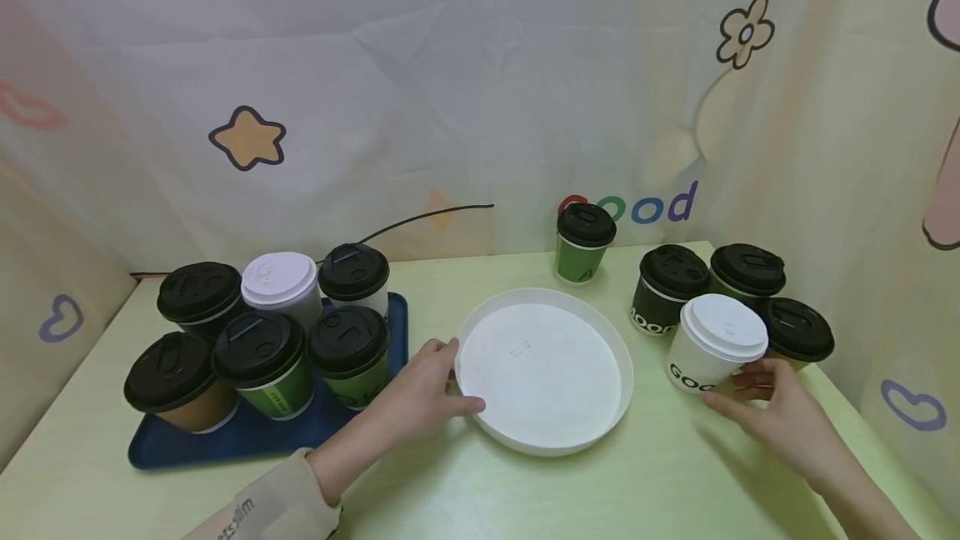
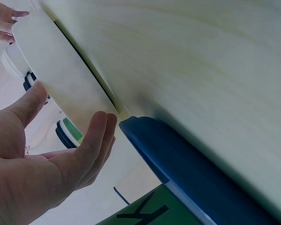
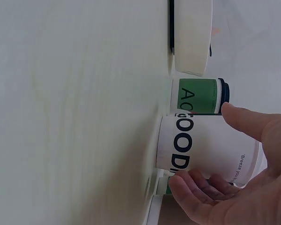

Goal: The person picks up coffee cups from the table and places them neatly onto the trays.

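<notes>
My left hand (image 1: 429, 387) is at the near-left edge of a round white tray (image 1: 543, 446). Its thumb overlaps the rim and its fingers extend along the side wall. On the right, a white paper cup (image 1: 693, 357) with a white lid and dark lettering stands upright on the table. My right hand (image 1: 776, 407) is beside that cup's lower side, thumb toward the front and loosely bent fingers at its right. In the right wrist view, the thumb and fingertips overlap the white cup (image 3: 206, 145) from either side.
A blue tray (image 1: 281, 440) at the left carries several lidded cups, one with a white lid (image 1: 279, 277). A green cup (image 1: 581, 261) stands behind the round tray. Black (image 1: 652, 307), green and brown cups with black lids crowd around the white cup. A printed curtain (image 1: 450, 107) hangs behind.
</notes>
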Motion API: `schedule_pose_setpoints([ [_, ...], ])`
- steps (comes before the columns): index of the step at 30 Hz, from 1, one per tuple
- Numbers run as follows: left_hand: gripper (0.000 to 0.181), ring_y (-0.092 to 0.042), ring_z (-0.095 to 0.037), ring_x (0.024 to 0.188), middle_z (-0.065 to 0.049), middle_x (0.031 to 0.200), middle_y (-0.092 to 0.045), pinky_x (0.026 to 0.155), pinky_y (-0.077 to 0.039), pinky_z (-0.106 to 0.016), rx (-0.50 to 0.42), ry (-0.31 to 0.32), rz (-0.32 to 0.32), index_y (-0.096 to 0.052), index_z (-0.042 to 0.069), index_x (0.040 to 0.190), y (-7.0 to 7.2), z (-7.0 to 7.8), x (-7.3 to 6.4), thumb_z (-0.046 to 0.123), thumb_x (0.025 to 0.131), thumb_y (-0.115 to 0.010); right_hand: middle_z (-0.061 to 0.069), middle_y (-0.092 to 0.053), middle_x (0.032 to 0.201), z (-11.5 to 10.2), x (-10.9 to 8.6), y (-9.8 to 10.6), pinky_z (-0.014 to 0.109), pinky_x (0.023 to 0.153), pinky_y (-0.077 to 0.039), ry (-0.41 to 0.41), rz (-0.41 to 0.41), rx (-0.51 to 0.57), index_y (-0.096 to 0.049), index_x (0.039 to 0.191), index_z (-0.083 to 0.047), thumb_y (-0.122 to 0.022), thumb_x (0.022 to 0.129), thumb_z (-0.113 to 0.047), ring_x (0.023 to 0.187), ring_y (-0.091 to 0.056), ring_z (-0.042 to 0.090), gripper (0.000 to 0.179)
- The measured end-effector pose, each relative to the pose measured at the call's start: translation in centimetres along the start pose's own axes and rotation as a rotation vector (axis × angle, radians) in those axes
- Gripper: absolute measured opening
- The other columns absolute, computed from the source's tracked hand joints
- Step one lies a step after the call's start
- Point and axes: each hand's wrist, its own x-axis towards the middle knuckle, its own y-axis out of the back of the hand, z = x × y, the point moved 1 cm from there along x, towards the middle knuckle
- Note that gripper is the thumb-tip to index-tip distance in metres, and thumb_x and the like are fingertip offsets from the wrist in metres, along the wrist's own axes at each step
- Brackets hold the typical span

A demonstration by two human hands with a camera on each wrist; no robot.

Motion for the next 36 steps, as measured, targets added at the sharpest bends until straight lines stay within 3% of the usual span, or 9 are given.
schedule_pose_setpoints([
  [5,0.090,-0.052,-0.023,0.099,-0.020,0.129,-0.053,0.084,-0.049,-0.037,-0.004,0.002,-0.003,-0.037,-0.011,0.152,0.0,0.0,0.0,0.027,0.087,-0.086,0.039,-0.049,0.134,-0.2,0.2,-0.2,0.045,0.094,-0.045,0.028,-0.005,0.032,-0.026,0.144,0.019,-0.079,0.093,-0.024,0.122,-0.051,0.052,0.085],
  [12,0.090,-0.053,-0.023,0.100,-0.020,0.130,-0.053,0.085,-0.049,-0.037,0.008,-0.002,-0.005,-0.037,-0.011,0.152,0.0,-0.1,0.0,0.028,0.087,-0.086,0.039,-0.052,0.131,-0.4,0.6,-0.4,0.016,0.077,-0.048,0.063,0.001,0.095,-0.026,0.145,0.018,-0.080,0.092,-0.016,0.119,-0.056,0.052,0.083],
  [15,0.090,-0.053,-0.024,0.101,-0.020,0.130,-0.053,0.086,-0.049,-0.037,0.012,-0.004,-0.005,-0.037,-0.011,0.152,0.0,-0.1,0.0,0.027,0.087,-0.086,0.036,-0.054,0.127,-0.4,0.7,-0.4,0.019,0.075,-0.050,0.043,-0.011,0.082,-0.028,0.143,0.019,-0.081,0.091,-0.019,0.117,-0.058,0.051,0.082],
  [18,0.089,-0.053,-0.024,0.101,-0.020,0.130,-0.053,0.086,-0.049,-0.038,0.009,0.000,-0.007,-0.037,-0.011,0.152,0.0,0.0,0.1,0.027,0.087,-0.086,0.036,-0.054,0.128,-0.4,1.0,-0.3,0.041,0.092,-0.051,0.042,-0.016,0.081,-0.030,0.143,0.017,-0.083,0.089,-0.021,0.120,-0.054,0.052,0.084],
  [22,0.088,-0.054,-0.024,0.102,-0.020,0.129,-0.053,0.087,-0.049,-0.038,0.001,-0.001,-0.009,-0.038,-0.010,0.152,0.0,0.0,0.1,0.027,0.087,-0.086,0.037,-0.047,0.140,-0.6,1.6,-0.3,0.069,0.104,-0.033,0.048,-0.026,0.140,-0.027,0.150,0.012,-0.085,0.087,-0.021,0.133,-0.040,0.056,0.092],
  [25,0.087,-0.054,-0.024,0.101,-0.020,0.128,-0.053,0.087,-0.049,-0.038,0.004,-0.008,-0.007,-0.039,-0.010,0.152,0.1,0.0,0.1,0.026,0.087,-0.086,0.031,-0.047,0.144,-0.7,2.1,-0.5,0.045,0.109,-0.039,0.060,-0.014,0.151,-0.029,0.152,0.007,-0.086,0.086,-0.020,0.136,-0.040,0.050,0.092],
  [29,0.086,-0.053,-0.023,0.099,-0.019,0.126,-0.054,0.085,-0.049,-0.038,0.000,-0.013,-0.005,-0.041,-0.009,0.151,0.0,-0.1,0.1,0.026,0.087,-0.086,0.020,-0.053,0.140,-0.6,2.4,-0.9,0.013,0.089,-0.039,0.080,0.018,0.151,-0.033,0.152,0.003,-0.085,0.087,-0.018,0.127,-0.051,0.025,0.086],
  [33,0.086,-0.054,-0.023,0.099,-0.018,0.125,-0.054,0.085,-0.049,-0.037,-0.005,-0.008,-0.005,-0.040,-0.009,0.151,0.0,-0.2,0.1,0.026,0.087,-0.086,-0.002,-0.057,0.128,-0.6,2.5,-1.2,0.008,0.087,-0.039,0.098,0.036,0.194,-0.035,0.150,0.003,-0.084,0.087,-0.012,0.112,-0.047,-0.007,0.081],
  [36,0.086,-0.054,-0.023,0.100,-0.018,0.125,-0.054,0.085,-0.049,-0.037,-0.012,-0.004,-0.007,-0.040,-0.009,0.152,0.1,-0.2,0.1,0.027,0.087,-0.086,0.000,-0.056,0.129,-0.8,2.4,-1.2,0.007,0.086,-0.039,0.099,0.037,0.195,-0.035,0.150,0.003,-0.084,0.087,-0.012,0.110,-0.044,-0.012,0.081],
])
